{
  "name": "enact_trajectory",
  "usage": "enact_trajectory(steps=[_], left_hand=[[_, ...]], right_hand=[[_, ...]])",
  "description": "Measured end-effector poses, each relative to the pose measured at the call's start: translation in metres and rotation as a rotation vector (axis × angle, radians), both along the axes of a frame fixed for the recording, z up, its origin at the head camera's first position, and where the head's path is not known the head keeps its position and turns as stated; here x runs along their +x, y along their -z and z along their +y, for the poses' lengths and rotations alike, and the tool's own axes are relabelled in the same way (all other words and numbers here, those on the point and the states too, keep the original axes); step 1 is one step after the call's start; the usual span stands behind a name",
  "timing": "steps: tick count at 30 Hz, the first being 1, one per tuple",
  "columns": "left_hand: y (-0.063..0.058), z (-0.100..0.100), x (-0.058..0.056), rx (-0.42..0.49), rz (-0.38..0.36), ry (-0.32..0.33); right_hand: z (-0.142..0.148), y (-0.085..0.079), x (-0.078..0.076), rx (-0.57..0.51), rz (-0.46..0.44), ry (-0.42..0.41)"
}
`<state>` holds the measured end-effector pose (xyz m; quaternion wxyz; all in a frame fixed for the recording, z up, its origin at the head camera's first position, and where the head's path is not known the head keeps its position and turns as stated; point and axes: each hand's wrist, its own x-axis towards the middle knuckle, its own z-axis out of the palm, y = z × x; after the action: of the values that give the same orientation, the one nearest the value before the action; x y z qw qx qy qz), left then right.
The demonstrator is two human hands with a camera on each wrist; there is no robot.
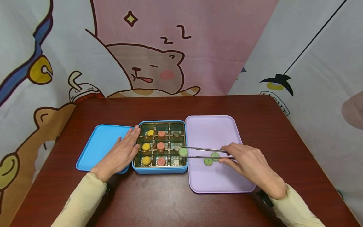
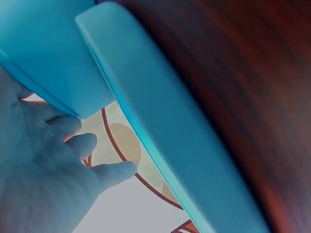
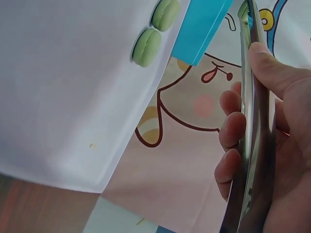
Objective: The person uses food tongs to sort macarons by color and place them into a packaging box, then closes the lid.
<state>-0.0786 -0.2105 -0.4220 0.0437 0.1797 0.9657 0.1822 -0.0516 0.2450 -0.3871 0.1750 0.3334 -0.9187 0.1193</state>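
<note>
My right hand point(image 1: 249, 160) grips metal tongs point(image 3: 252, 126) that reach left over the purple tray point(image 1: 215, 129). Between their tips is a green macaron point(image 1: 183, 152), at the right rim of a blue box point(image 1: 160, 170). Inside the box, a gold divided insert point(image 1: 177, 160) has yellow macarons point(image 1: 146, 146) down its left column and pink macarons point(image 1: 160, 146) down the middle one. Two more green macarons point(image 3: 147, 47) lie on the tray, below the tongs in the head view. With fingers extended, my left hand point(image 1: 120, 153) rests against the box's left side.
A blue lid point(image 1: 96, 145) lies left of the box, partly under the left hand and forearm. The tray stands right beside the box on a dark brown table point(image 1: 158, 201). Behind the table hangs a cloth with cartoon animals point(image 1: 153, 69).
</note>
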Motion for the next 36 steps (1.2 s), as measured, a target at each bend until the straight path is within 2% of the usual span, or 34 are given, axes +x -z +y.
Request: enact_trajectory(steps=[9, 28, 36], left_hand=[[-0.001, 0.000, 0.000, 0.002, -0.010, -0.002], [-0.002, 0.000, 0.000, -0.006, -0.019, -0.003], [-0.002, 0.000, 0.000, -0.010, -0.018, -0.003]], right_hand=[[-0.009, 0.002, -0.001, 0.018, -0.034, -0.023], [-0.015, 0.002, -0.005, 0.031, -0.016, -0.065], [-0.016, -0.001, -0.004, 0.055, -0.049, -0.048]])
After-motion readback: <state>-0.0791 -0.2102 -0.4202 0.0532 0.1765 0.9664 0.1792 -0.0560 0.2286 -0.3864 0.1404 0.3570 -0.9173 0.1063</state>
